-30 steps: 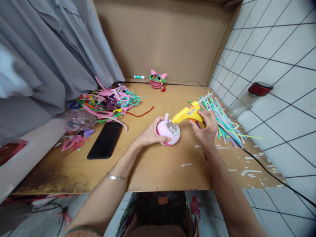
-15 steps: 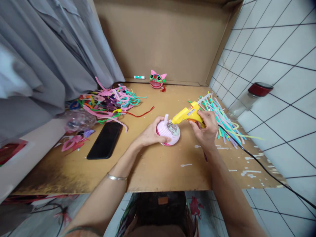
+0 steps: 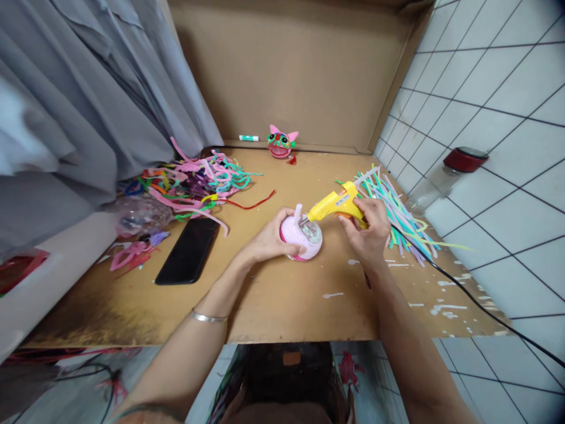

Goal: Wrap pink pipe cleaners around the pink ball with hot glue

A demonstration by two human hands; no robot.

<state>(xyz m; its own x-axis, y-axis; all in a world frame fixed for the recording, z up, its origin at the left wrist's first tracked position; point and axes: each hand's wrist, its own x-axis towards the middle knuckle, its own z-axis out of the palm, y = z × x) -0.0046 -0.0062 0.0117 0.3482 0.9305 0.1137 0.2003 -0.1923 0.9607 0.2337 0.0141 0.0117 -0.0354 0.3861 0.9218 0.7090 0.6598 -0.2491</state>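
Observation:
My left hand [image 3: 267, 240] is wrapped around a small pink round craft piece [image 3: 304, 238] resting on the cardboard work surface [image 3: 282, 294]. A short pink strip sticks up from its top. My right hand [image 3: 369, 231] grips a yellow hot glue gun [image 3: 334, 203], its nozzle touching the inside top of the pink piece. The gun's black cord [image 3: 481, 309] runs off to the lower right.
A black phone [image 3: 189, 251] lies left of my hands. A tangled pile of coloured strips [image 3: 194, 179] sits at the back left, and straight pastel strips [image 3: 397, 212] lie right. A small cat-face figure [image 3: 281, 143] and a glue stick [image 3: 249, 138] rest by the back wall. A red-lidded jar [image 3: 445, 171] lies on the tiles.

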